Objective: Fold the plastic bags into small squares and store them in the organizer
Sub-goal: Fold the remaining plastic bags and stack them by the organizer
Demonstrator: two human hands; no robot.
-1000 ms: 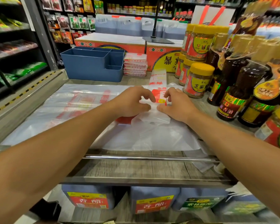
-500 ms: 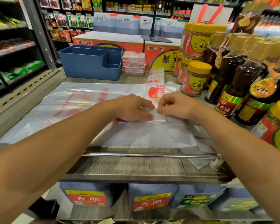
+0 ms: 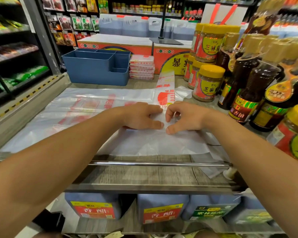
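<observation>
Two hands meet over the middle of the wooden shelf top [image 3: 144,176], and we see them working one narrow folded strip of plastic bag [image 3: 165,86] that runs away from us toward the far side, printed in red characters too distorted for us to read with confidence. Our left hand [image 3: 141,115] lies knuckles up with its fingers curled down onto the near end of the strip, thumb stretched right along the fold; our right hand [image 3: 182,117] mirrors it, fingers bent and thumb tip pressed to the plastic, so both pinch the bag's near end between them, fingertips nearly touching. Beneath them lie more bags spread flat [image 3: 93,114], translucent with faint red print, reaching to the left edge. At the far left stands the blue organizer [image 3: 96,69], divided into compartments, and just right of it a stack of folded bags [image 3: 141,67] in red and white. To the right we read 芝麻酱 on the yellow-lidded jars [image 3: 208,83] and 麻香油 on a dark bottle [image 3: 244,98]. On the shelf below, near us, the jugs [image 3: 93,210] carry red labels with 醋 in white.
</observation>
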